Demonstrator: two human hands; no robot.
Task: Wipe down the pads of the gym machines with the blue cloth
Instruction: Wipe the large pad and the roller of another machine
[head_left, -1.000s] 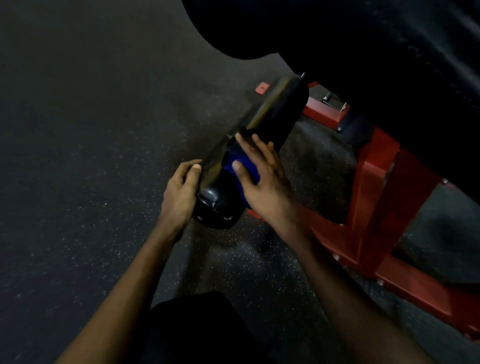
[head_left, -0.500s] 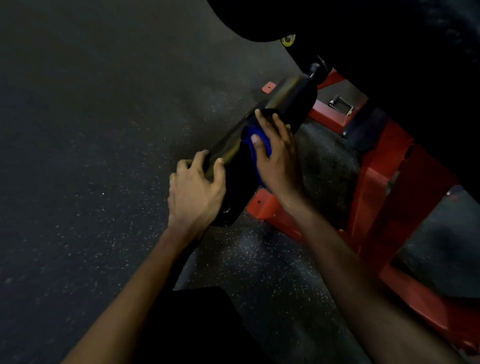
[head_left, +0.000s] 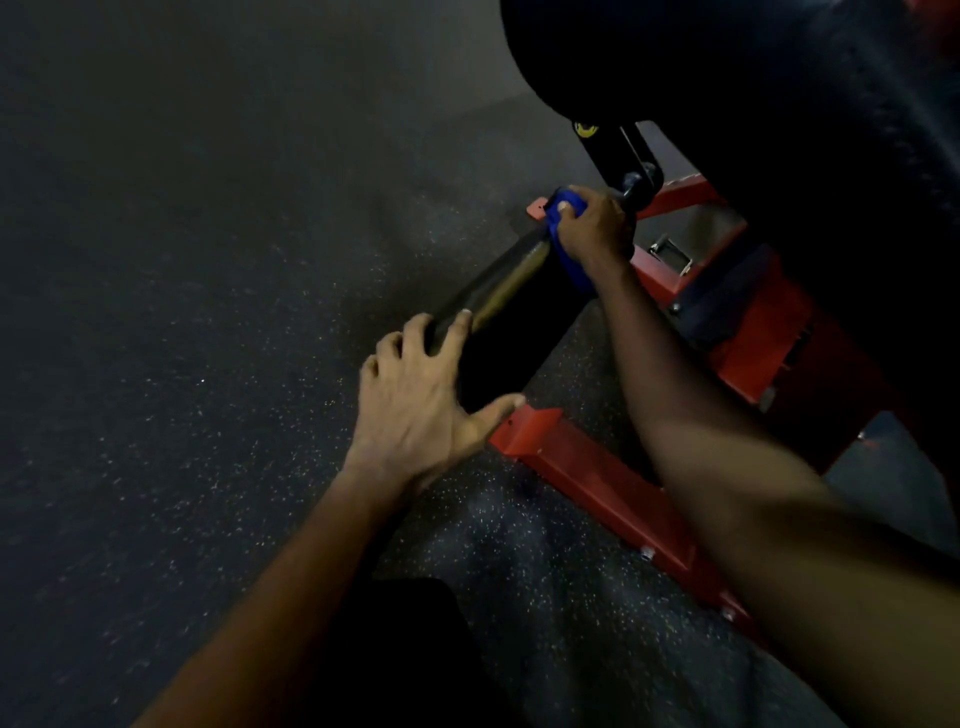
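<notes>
A black roller pad (head_left: 511, 301) runs diagonally from the centre up toward a red machine frame. My left hand (head_left: 421, 405) grips the pad's near end, fingers curled over its top and thumb spread along the side. At the far end my right hand (head_left: 592, 228) presses the blue cloth (head_left: 566, 249) around the pad, fingers wrapped over the cloth. Part of the cloth hangs below my wrist.
The red steel frame (head_left: 597, 483) lies on the speckled dark rubber floor (head_left: 182, 364), with a bolted foot bar under my right forearm. A large black pad (head_left: 753, 78) looms at top right. My dark-clothed knee (head_left: 395, 654) is at the bottom.
My right hand has slid the cloth up the roller from near its middle to the far end. My left hand has moved over the near end, now gripping it from above.
</notes>
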